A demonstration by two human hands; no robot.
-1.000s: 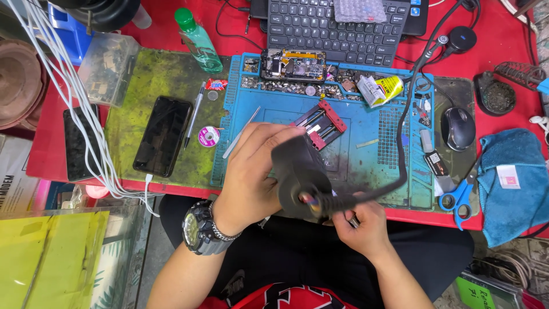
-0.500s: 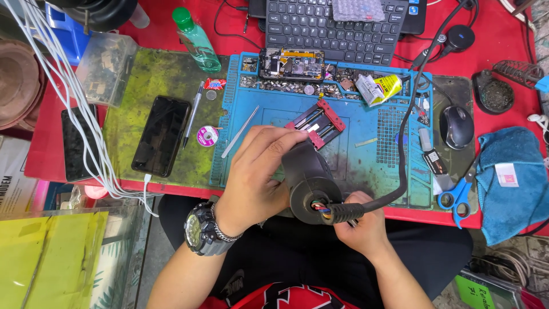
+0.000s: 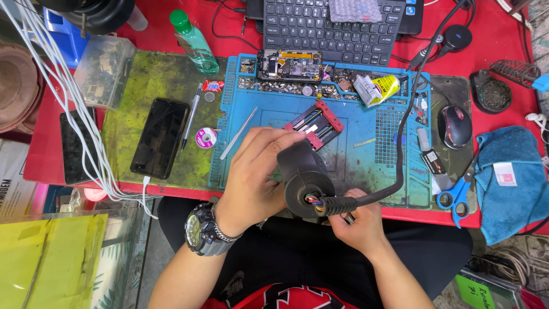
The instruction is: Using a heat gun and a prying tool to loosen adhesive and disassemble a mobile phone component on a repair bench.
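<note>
My left hand [image 3: 257,171] wraps around a black cylindrical tool body [image 3: 306,174], holding it over the front edge of the blue work mat [image 3: 377,143]. The open rear end of the body faces me, and coloured wires show inside it. My right hand [image 3: 357,220] pinches the thick black cable [image 3: 400,131] right where it enters that opening. The cable runs up across the mat toward the keyboard. A wristwatch sits on my left wrist.
A red clamp jig [image 3: 317,121] and tweezers [image 3: 238,141] lie on the blue mat. A black phone [image 3: 160,137] rests on the green mat [image 3: 137,86]. Also here are a keyboard [image 3: 329,23], mouse [image 3: 454,126], blue scissors [image 3: 454,194], blue cloth [image 3: 509,177] and white cables [image 3: 74,114].
The tool body has turned so its open rear end faces me, with wires now visible. My right hand has shifted along the cable up to the opening.
</note>
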